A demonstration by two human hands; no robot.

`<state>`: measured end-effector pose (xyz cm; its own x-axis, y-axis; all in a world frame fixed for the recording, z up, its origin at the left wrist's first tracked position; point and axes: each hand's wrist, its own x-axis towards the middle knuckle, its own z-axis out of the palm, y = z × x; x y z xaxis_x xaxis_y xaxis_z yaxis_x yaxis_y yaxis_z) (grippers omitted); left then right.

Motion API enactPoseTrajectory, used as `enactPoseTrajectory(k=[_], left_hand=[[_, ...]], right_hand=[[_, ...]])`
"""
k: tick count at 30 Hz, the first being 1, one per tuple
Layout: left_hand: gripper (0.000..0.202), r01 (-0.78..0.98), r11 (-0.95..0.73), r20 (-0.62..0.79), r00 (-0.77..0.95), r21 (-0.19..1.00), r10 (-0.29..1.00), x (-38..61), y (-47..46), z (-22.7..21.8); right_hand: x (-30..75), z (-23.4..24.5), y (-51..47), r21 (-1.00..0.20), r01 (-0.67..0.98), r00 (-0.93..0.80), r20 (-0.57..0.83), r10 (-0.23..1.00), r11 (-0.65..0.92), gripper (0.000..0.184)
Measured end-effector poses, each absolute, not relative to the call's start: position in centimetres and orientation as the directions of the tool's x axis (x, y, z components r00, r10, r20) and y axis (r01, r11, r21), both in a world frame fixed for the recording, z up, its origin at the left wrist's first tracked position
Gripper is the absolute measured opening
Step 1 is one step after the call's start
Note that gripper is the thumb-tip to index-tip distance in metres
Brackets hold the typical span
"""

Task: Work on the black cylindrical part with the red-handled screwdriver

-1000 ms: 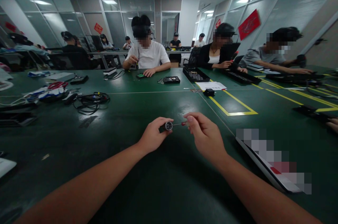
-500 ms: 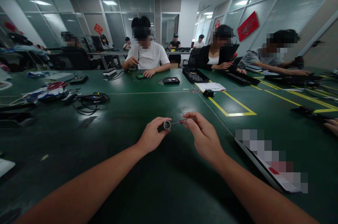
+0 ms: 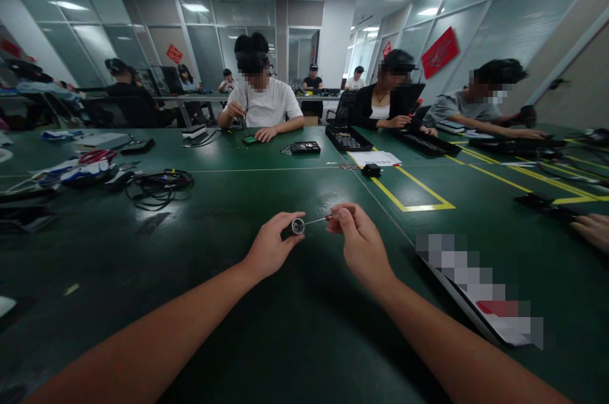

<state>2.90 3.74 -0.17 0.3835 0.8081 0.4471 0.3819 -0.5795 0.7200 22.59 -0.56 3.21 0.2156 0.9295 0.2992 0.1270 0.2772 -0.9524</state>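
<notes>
**Hand positions: cylinder and driver held over the green bench**

The left hand (image 3: 272,247) is closed around a small dark cylindrical part (image 3: 297,226), with thumb and fingers pinching its body. The round, light-rimmed end face of the part points toward the right hand (image 3: 362,244). The right hand is closed on a thin screwdriver (image 3: 316,221), gripping its reddish handle between thumb and fingertips. The metal shaft runs leftward from that grip and its tip meets the end face of the cylindrical part. Whether the tip sits inside the part cannot be told. Both items are held between the two hands, just above the green table (image 3: 295,328), near the centre of the view. Both forearms reach in from the lower edge.

Surroundings, from near to far:

- A flat pale item (image 3: 476,293), partly blurred out, lies on the table just right of the right forearm.
- A rectangle of yellow tape (image 3: 413,206) is marked on the surface beyond the right hand.
- A small black box (image 3: 371,170) and a white sheet (image 3: 379,158) lie at the far end of that rectangle.
- A tangle of black cables (image 3: 157,186) lies well to the left.
- Another person's hand (image 3: 592,230) rests at the right edge.
- A person in a white shirt (image 3: 266,109) sits across the table
</notes>
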Motion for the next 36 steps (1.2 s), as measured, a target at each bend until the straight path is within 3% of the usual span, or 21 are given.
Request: enactPoseTrajectory(k=[3, 4, 6, 10, 22, 32, 36], left_hand=[[0.043, 0.413, -0.623, 0.470, 0.418, 0.664, 0.778, 2.7, 4.0, 0.2], [0.043, 0.424, -0.627, 0.469, 0.423, 0.654, 0.775, 2.7, 4.1, 0.2], [0.044, 0.438, -0.614, 0.453, 0.422, 0.656, 0.785, 2.6, 4.3, 0.2], [0.044, 0.429, -0.598, 0.428, 0.431, 0.677, 0.794, 2.6, 4.1, 0.1], [0.044, 0.400, -0.584, 0.432, 0.411, 0.706, 0.803, 2.8, 4.0, -0.5], [0.046, 0.396, -0.576, 0.422, 0.412, 0.715, 0.807, 2.7, 4.1, -0.6], [0.044, 0.389, -0.596, 0.438, 0.423, 0.702, 0.793, 2.8, 4.1, -0.7]], right_hand=[[23.1, 2.7, 0.6, -0.969, -0.231, 0.209, 0.042, 0.977, 0.091, 0.031], [23.2, 2.6, 0.9, -0.955, -0.293, 0.202, -0.015, 0.979, 0.046, 0.031], [23.4, 2.5, 1.3, -0.947, -0.311, 0.256, 0.000, 0.967, 0.083, 0.028], [23.3, 2.5, 1.1, -0.966, -0.180, 0.302, 0.126, 0.945, 0.186, 0.030], [23.0, 2.9, -0.1, -0.922, 0.256, 0.209, 0.345, 0.915, 0.290, 0.032], [22.9, 3.1, -0.6, -0.896, 0.282, 0.109, 0.387, 0.916, 0.345, 0.028], [23.0, 3.5, -0.8, -0.916, 0.256, 0.103, 0.345, 0.933, 0.310, 0.038]])
